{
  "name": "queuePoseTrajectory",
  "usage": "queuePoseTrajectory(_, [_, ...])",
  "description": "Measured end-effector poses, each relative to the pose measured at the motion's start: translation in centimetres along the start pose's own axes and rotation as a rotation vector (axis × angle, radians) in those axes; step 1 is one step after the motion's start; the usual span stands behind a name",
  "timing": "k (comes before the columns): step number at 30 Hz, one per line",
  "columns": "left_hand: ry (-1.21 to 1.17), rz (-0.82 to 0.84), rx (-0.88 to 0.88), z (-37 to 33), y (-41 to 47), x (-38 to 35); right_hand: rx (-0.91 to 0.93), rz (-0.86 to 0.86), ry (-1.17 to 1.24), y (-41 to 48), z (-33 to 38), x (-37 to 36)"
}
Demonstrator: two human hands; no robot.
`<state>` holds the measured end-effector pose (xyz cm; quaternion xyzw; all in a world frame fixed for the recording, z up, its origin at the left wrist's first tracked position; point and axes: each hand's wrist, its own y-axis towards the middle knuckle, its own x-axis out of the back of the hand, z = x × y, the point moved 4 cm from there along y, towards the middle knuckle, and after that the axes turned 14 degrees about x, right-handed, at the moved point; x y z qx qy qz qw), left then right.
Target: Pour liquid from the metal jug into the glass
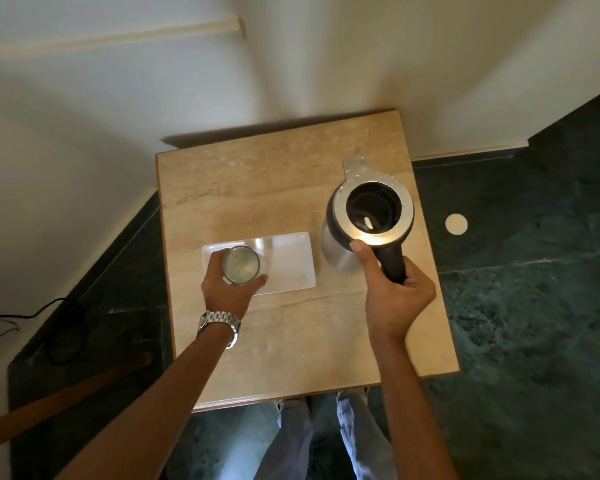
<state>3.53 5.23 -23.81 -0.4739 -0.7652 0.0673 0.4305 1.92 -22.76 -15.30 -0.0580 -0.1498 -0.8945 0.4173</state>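
The metal jug (340,244) stands upright at the right of the small beige table (274,188), its lid off and its spout pointing away from me. My right hand (394,296) grips its black handle, thumb resting by the rim. The clear glass (240,265) sits on the left end of a white rectangular tray (291,261). My left hand (227,289), with a metal watch on the wrist, wraps around the glass from the near side. The glass looks cloudy inside; I cannot tell whether it holds liquid.
The table stands against a white wall, over a dark green stone floor (534,306). A round white disc (456,223) lies on the floor to the right. A black cable (63,327) and a wooden rail (66,393) are at the left. My legs show under the near table edge.
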Motion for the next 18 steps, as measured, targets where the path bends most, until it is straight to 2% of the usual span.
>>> queuePoseTrajectory(16, [0.014, 0.051, -0.017, -1.9, -1.4, 1.0, -0.079, -0.023, -0.05, -2.4, 2.3, -0.2])
queuePoseTrajectory(18, [0.039, 0.053, -0.031, -3.6, -3.1, 2.2, -0.018, -0.064, -0.233, -2.0, 4.6, 0.8])
